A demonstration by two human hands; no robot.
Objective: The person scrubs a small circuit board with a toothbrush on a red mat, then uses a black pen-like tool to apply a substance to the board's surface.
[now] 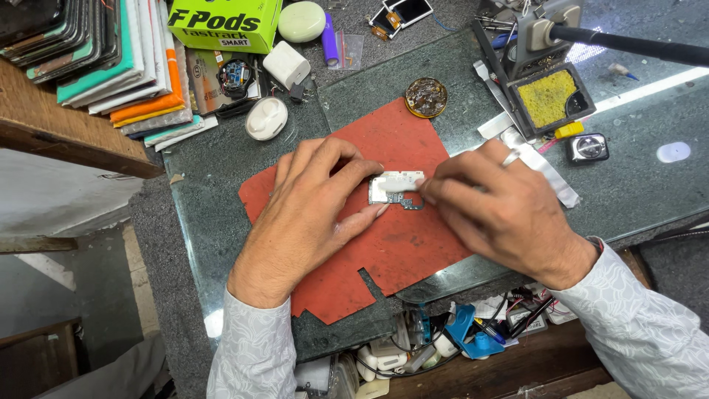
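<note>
- Small circuit board sits mid red mat, metal shield still on it.
- Left hand pins the board's left edge, fingers pressed flat.
- Right hand is pinched at the board's right edge; can't tell if it holds a tool.
- Looks early on: board's intact, solder iron parked behind the mat.

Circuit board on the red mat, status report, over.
Left hand pins circuit board on red mat. Right hand fingers at its right edge. Flux tin behind, clear of both hands.
</note>
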